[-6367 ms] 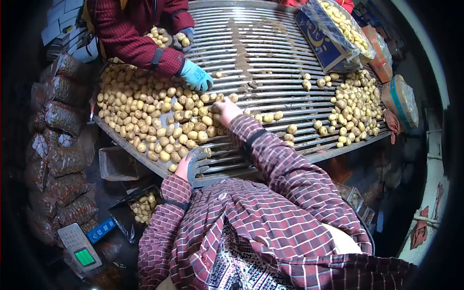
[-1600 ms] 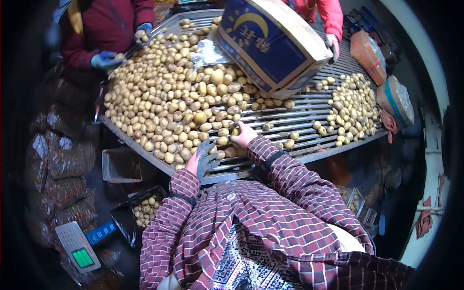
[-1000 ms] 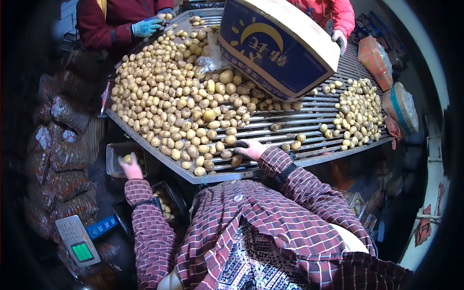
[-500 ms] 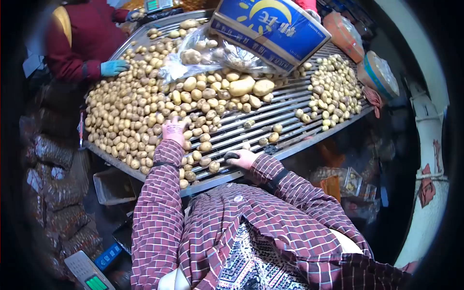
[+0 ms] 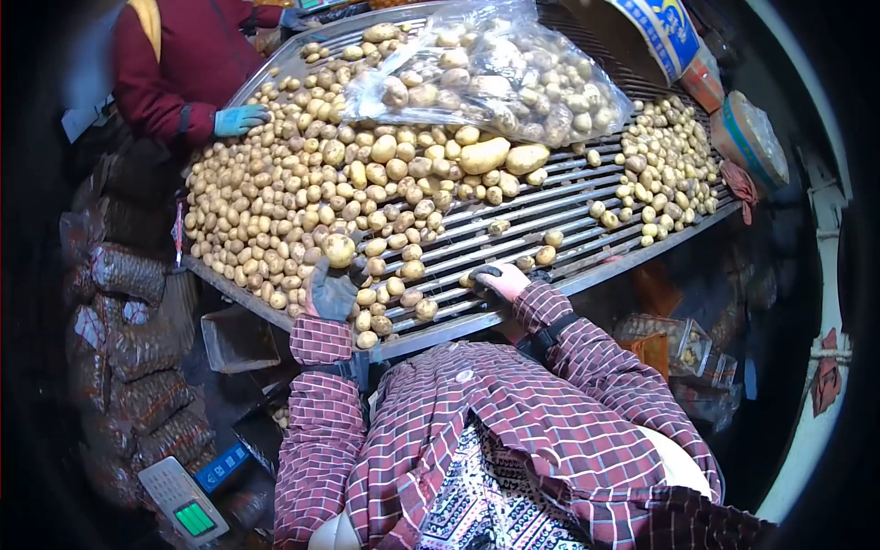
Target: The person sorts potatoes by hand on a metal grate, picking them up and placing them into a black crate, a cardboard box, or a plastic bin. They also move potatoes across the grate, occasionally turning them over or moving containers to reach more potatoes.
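Note:
Many small potatoes (image 5: 266, 197) cover the left side of a slatted metal table (image 5: 486, 243). My left hand (image 5: 334, 291), its dark-coated palm turned up, holds a larger round potato (image 5: 338, 250) near the front edge. My right hand (image 5: 498, 279) has its dark-coated fingers curled round a small potato (image 5: 467, 280) at the front slats. Behind them, a clear plastic bag (image 5: 513, 78) full of potatoes lies on the table, with two big potatoes (image 5: 484, 156) in front of it.
A co-worker's teal-gloved hand (image 5: 241, 120) rests on the potatoes at the back left. Another potato pile (image 5: 667, 170) lies at the right. A blue carton (image 5: 655, 37) is tilted at the back right. A bin (image 5: 240, 339) and a scale (image 5: 181, 500) stand below left.
The blue carton has moved right and uncovered the bag of potatoes. My left hand has turned palm up with a larger potato in it. The view has shifted slightly.

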Motion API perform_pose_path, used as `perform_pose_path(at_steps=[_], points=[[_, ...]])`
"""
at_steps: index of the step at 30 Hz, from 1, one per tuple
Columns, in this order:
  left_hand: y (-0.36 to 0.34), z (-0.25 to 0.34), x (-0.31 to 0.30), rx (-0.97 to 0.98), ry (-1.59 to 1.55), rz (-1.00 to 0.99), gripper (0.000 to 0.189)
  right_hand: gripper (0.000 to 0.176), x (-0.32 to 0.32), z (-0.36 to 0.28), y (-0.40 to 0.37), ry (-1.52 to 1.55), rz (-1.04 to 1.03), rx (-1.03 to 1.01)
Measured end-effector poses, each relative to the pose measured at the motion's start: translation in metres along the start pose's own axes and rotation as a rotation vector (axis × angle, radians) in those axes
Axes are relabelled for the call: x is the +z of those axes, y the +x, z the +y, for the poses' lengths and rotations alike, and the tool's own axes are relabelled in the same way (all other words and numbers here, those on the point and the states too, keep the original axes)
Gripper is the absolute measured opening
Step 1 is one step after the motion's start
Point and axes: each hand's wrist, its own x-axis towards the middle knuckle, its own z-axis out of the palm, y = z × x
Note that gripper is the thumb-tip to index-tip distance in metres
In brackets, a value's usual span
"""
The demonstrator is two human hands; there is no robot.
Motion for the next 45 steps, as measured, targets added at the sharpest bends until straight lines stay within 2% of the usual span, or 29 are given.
perform_pose_path(at_steps=[1,2,5,6,9,10,12,13,15,16,17,19,20,21,23,27,29,31,32,34,35,37,38,39,41,42,43,44,45], points=[[-0.009,-0.004,0.015,0.008,-0.077,0.083,0.048,0.029,-0.002,0.003,0.002,0.041,0.003,-0.005],[-0.018,-0.006,0.031,0.288,0.612,0.065,0.052,0.029,-0.002,0.001,0.003,0.041,-0.008,0.004],[-0.029,0.002,0.035,0.222,0.493,0.162,0.057,0.028,-0.004,-0.001,0.004,0.043,-0.035,0.033],[-0.033,0.004,0.038,0.27,0.652,0.169,0.059,0.029,-0.004,0.004,0.007,0.06,-0.039,0.057],[-0.047,0.013,0.001,0.409,0.465,0.254,0.058,0.029,-0.004,0.008,0.005,0.098,-0.008,-0.021],[-0.053,0.023,-0.024,0.411,0.151,0.146,0.053,0.028,-0.005,0.009,0.006,0.036,-0.029,-0.04],[-0.077,0.051,-0.047,0.351,-0.102,0.412,0.042,0.026,-0.007,0.009,0.007,-0.083,-0.061,-0.071],[-0.099,0.074,-0.086,0.416,-0.124,0.191,0.047,0.025,-0.006,-0.01,-0.003,-0.095,-0.041,-0.036],[-0.109,0.088,-0.071,0.714,-0.146,0.487,0.059,0.024,-0.009,-0.009,-0.005,-0.05,-0.056,-0.065],[-0.114,0.095,-0.063,0.848,-0.127,0.648,0.066,0.025,-0.013,0.017,0.007,-0.288,-0.022,-0.418],[-0.116,0.1,-0.052,0.925,-0.318,0.761,0.07,0.027,-0.013,0.013,0.004,-0.169,-0.034,-0.24],[-0.126,0.108,-0.084,0.719,-0.409,0.709,0.055,0.029,-0.013,0.021,0.012,-0.201,-0.05,-0.248],[-0.115,0.102,-0.087,0.669,-0.332,0.704,0.053,0.029,-0.015,-0.004,0.003,-0.198,-0.04,-0.056],[-0.105,0.092,-0.087,0.624,-0.255,0.698,0.051,0.028,-0.02,-0.012,0.008,-0.243,0.02,-0.075],[-0.094,0.064,-0.085,0.547,-0.106,0.686,0.047,0.029,-0.041,-0.043,0.018,-0.415,0.19,-0.169],[-0.082,0.002,-0.047,0.373,0.104,0.667,0.041,0.026,-0.093,-0.082,0.098,-0.681,0.585,-0.503],[-0.076,-0.029,-0.051,0.257,0.131,0.479,0.04,0.032,-0.112,-0.112,0.123,-0.869,0.612,-0.562],[-0.068,-0.062,-0.027,0.167,0.187,0.573,0.04,0.047,-0.117,-0.147,0.122,-1.123,0.427,-0.37],[-0.064,-0.074,-0.013,0.131,0.231,0.54,0.04,0.061,-0.118,-0.148,0.128,-1.253,0.312,-0.239],[-0.059,-0.095,0.015,0.047,0.324,0.469,0.04,0.066,-0.109,-0.143,0.129,-1.234,0.334,-0.164],[-0.052,-0.104,0.029,0.01,0.3,0.524,0.04,0.068,-0.106,-0.139,0.127,-1.224,0.352,-0.12],[-0.042,-0.119,0.041,-0.052,0.394,0.506,0.042,0.065,-0.104,-0.13,0.108,-1.118,0.303,-0.212],[-0.038,-0.127,0.036,-0.035,0.582,0.395,0.044,0.066,-0.098,-0.124,0.099,-1.109,0.299,-0.266],[-0.028,-0.134,0.04,-0.039,0.623,0.369,0.044,0.067,-0.088,-0.101,0.094,-1.143,0.349,-0.436],[-0.013,-0.146,0.046,-0.042,0.708,0.319,0.044,0.068,-0.072,-0.085,0.066,-1.191,0.132,-0.487],[-0.002,-0.15,0.057,-0.023,0.818,0.318,0.043,0.068,-0.066,-0.066,0.054,-1.148,0.196,-0.613],[0.007,-0.146,0.068,-0.106,0.647,0.366,0.042,0.068,-0.057,-0.049,0.048,-0.955,0.21,-0.609],[0.02,-0.153,0.078,0.014,0.828,0.257,0.041,0.067,-0.061,-0.041,0.035,-0.779,0.157,-0.479],[0.041,-0.157,0.081,-0.002,0.852,0.266,0.039,0.067,-0.07,-0.038,0.02,-0.597,0.108,-0.349]])
